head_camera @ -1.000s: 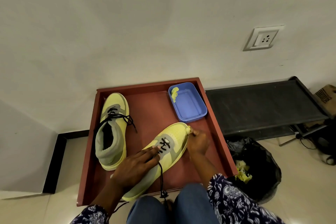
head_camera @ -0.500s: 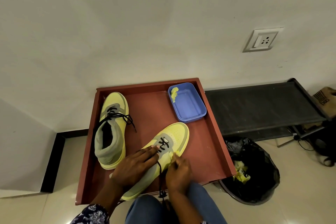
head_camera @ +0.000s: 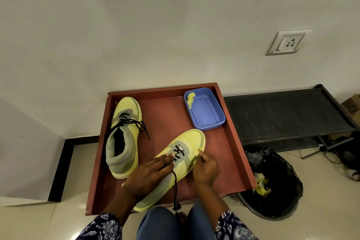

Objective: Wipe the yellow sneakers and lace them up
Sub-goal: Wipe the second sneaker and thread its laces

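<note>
A yellow-green high-top sneaker with grey panels stands upright on its sole at the left of the reddish-brown wooden tray, toe toward the wall. Its black lace is threaded through the lower eyelets and lies loosely knotted across the tongue, ends trailing to the right. A second matching yellow-green sneaker lies diagonally in the tray's middle, toe pointing up and right, heel near the front edge. Its black lace crosses only the lowest eyelets, one loose end hanging down past the tray's front edge. A small crumpled yellow wipe is pressed against this sneaker's right side near the toe.
</note>
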